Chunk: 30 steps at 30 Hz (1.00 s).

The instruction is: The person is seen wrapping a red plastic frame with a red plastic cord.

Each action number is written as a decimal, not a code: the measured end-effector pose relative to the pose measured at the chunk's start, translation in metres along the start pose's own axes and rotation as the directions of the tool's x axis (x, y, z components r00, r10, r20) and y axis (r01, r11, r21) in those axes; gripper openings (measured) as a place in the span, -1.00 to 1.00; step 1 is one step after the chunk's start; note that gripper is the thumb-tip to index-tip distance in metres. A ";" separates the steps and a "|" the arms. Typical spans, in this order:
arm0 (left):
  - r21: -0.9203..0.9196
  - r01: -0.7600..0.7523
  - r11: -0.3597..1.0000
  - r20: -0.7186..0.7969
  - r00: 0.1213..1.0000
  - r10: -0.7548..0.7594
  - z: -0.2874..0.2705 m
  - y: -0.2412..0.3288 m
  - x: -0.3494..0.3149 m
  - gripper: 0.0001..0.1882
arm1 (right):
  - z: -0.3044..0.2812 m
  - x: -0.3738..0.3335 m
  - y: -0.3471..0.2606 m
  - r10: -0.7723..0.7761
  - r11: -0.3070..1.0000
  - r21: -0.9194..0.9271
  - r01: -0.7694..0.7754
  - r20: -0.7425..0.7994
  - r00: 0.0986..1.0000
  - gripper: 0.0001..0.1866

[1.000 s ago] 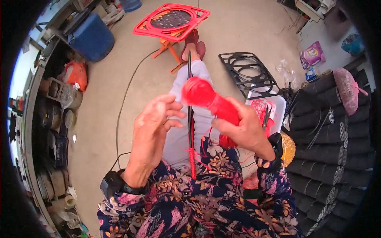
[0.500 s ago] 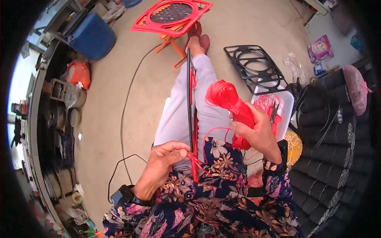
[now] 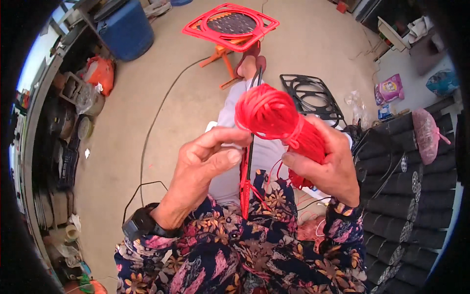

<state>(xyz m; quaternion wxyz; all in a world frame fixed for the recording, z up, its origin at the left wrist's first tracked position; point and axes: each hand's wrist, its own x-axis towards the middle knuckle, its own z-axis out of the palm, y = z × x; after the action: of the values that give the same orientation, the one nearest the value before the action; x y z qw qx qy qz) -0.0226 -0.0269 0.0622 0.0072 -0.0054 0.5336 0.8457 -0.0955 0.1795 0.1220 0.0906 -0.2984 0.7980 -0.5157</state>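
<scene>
My right hand (image 3: 330, 164) is closed round a thick hank of red cord (image 3: 267, 110), tied near its middle and raised above my lap. A thin black frame (image 3: 251, 154) stands edge-on between my legs, its near end wrapped in red cord (image 3: 245, 196) with loose strands beside it. My left hand (image 3: 200, 164) is left of the frame. Its thumb and index finger are apart, and the index fingertip reaches the hank's lower left edge. The hank hides part of the frame, and the other left fingers are partly hidden.
Ahead, a red square frame with a dark woven centre (image 3: 232, 23) rests on an orange stand (image 3: 226, 63). A black openwork frame (image 3: 313, 98) lies right of my legs. Dark padded cushioning (image 3: 391, 196) fills the right side. A blue bin (image 3: 126, 32) and cluttered shelves line the left.
My right hand has brought the hank left and nearer, over the black frame. My left hand has left the wrapped near end and moved up and forward, its thumb and index finger parting.
</scene>
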 end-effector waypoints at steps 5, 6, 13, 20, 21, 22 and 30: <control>-0.092 -0.025 0.995 0.070 0.997 0.031 0.016 0.006 0.007 -0.65 | 0.002 0.002 -0.017 0.072 0.997 -0.009 -0.072 0.034 0.997 -0.74; -0.106 -0.022 0.994 0.064 0.998 0.028 0.016 0.005 0.006 -0.65 | 0.003 0.001 -0.016 0.069 0.998 -0.015 -0.068 0.036 0.997 -0.74; -0.062 0.057 0.996 0.061 0.997 -0.053 0.001 -0.008 0.002 -0.60 | 0.004 -0.003 -0.006 0.012 0.989 -0.149 -0.009 0.020 1.000 -0.76; -0.167 0.056 0.984 0.076 0.996 -0.044 0.018 -0.006 0.002 -0.55 | 0.009 -0.002 0.005 0.042 0.993 -0.110 -0.033 0.080 0.996 -0.76; -0.137 0.075 0.988 0.069 0.995 -0.066 0.018 -0.006 0.003 -0.56 | 0.010 -0.002 0.009 0.038 0.994 -0.105 -0.029 0.083 0.996 -0.76; -0.106 0.094 0.990 0.061 0.994 -0.087 0.018 -0.006 0.003 -0.57 | 0.009 -0.004 0.014 0.024 0.996 -0.082 -0.021 0.041 0.999 -0.75; 0.035 0.147 0.989 0.089 0.985 -0.149 0.016 -0.018 0.003 -0.60 | -0.038 -0.013 -0.009 0.096 0.816 0.571 0.086 -0.281 0.955 -0.71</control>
<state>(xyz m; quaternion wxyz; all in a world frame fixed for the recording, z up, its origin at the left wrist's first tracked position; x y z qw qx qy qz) -0.0248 -0.0050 0.0531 0.0944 -0.0064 0.5426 0.8346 -0.0987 0.2136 0.1450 0.0573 -0.1738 0.6090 -0.7717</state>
